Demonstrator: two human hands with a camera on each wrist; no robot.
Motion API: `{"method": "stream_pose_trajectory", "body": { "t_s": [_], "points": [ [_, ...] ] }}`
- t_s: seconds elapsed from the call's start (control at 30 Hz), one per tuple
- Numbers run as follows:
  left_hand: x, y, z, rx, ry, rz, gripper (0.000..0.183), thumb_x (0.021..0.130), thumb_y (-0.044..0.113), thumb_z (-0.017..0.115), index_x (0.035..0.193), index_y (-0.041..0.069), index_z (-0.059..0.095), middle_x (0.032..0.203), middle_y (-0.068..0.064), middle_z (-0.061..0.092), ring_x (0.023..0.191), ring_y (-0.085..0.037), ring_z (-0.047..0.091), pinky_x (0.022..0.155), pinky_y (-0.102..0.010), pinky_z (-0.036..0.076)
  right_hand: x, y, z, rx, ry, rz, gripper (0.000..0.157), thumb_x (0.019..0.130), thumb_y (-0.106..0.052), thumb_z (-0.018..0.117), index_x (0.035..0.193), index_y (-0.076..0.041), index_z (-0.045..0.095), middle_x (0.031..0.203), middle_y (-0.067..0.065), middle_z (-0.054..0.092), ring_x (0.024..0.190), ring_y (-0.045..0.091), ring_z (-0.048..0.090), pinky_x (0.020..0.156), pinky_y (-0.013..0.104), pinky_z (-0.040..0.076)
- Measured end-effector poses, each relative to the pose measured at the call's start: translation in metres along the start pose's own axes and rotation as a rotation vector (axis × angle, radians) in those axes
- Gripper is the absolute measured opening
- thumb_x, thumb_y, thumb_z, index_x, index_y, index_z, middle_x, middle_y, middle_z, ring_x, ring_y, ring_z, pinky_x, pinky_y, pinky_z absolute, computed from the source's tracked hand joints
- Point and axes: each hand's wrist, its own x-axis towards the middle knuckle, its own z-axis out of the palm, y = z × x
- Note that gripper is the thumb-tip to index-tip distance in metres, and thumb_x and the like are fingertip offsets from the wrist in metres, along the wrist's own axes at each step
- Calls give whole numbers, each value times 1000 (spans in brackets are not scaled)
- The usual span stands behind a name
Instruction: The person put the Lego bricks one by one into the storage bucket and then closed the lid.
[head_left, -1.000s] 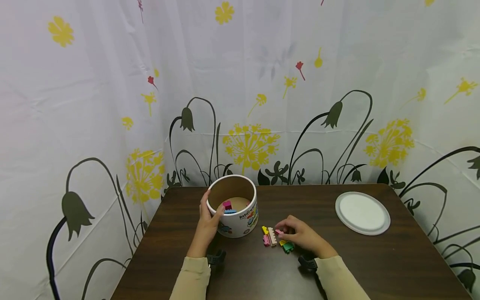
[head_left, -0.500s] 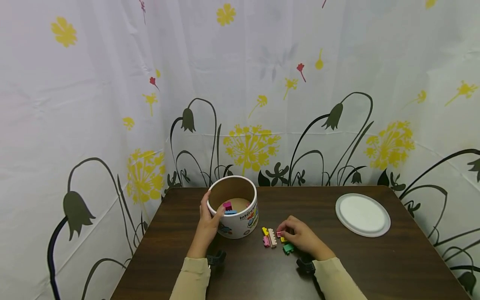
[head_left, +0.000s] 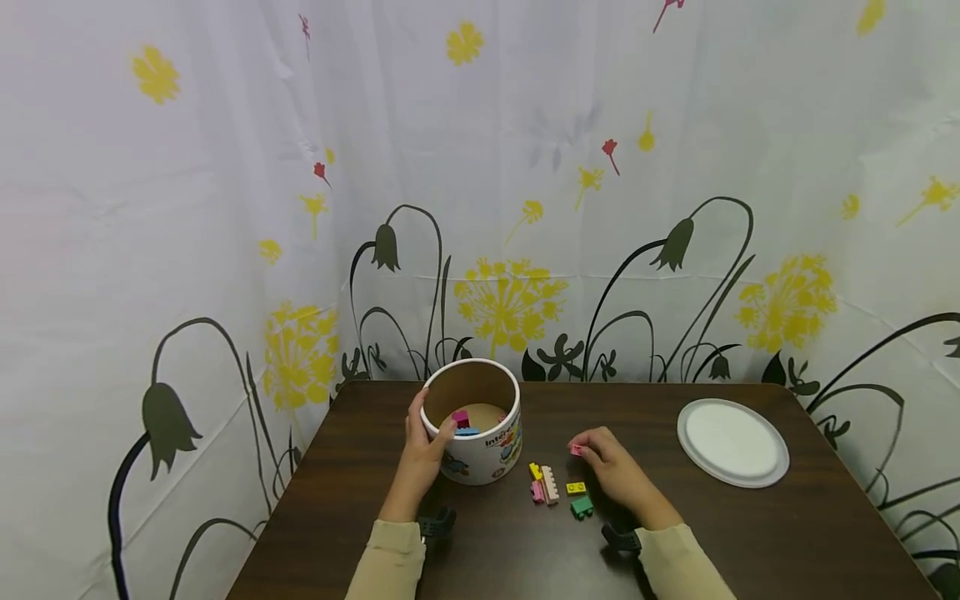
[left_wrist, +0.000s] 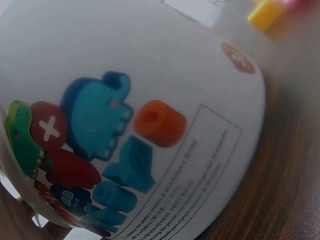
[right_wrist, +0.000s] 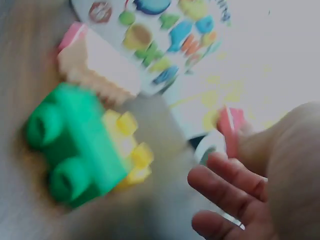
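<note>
My left hand [head_left: 422,454] grips the left rim of a white printed bucket [head_left: 483,462], its thumb over the near edge. Inside the bucket lie a magenta brick [head_left: 461,417] and a blue brick [head_left: 467,432]. Between thumb and fingertips, my right hand [head_left: 611,471] pinches a small pink toy brick [right_wrist: 231,127], just right of the bucket. Close by on the table are a yellow brick [head_left: 576,488] and a green brick [head_left: 582,507]. Left of these, a cream brick [head_left: 551,485] lies against another yellow brick [head_left: 536,472] and a second pink brick [head_left: 537,492].
A round white lid [head_left: 733,442] lies on the right of the dark wooden table [head_left: 510,554]. Behind the table's back edge hangs a white curtain [head_left: 480,167] with a flower print. Dark straps [head_left: 621,540] circle both wrists.
My right hand has drawn the pink brick away from beside the yellow one, toward the back right. The left hand keeps its grip on the bucket. The head view has tilted slightly.
</note>
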Motion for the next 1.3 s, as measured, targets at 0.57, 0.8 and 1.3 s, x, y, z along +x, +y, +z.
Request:
{"method": "stream_pose_trajectory", "body": {
  "t_s": [0.57,0.8,1.3],
  "points": [
    [-2,-2,3,15,4,12,86,103,48,66,172,39,15,172,-21,22,151,-55,37,120,-77,33,91,-156,-3,823,25,-10,17,112,-27,63,118,-11,61,101,2,66,77,14,59,66,25,50],
    [0,-1,3,10,3,16,84,104,47,65,172,38,16,171,-22,22,151,-54,37,121,-75,35,143,-183,42,946,-70,-56,14,117,-18,50,110,-9,58,93,1,59,70,12,54,61,23,48],
    [-1,1,1,12,14,17,85,103,49,67,171,38,17,171,-22,22,149,-53,39,120,-73,35,146,-174,74,491,-35,-86,23,116,-21,51,103,-6,62,92,3,60,76,16,46,74,29,42]
  ]
}}
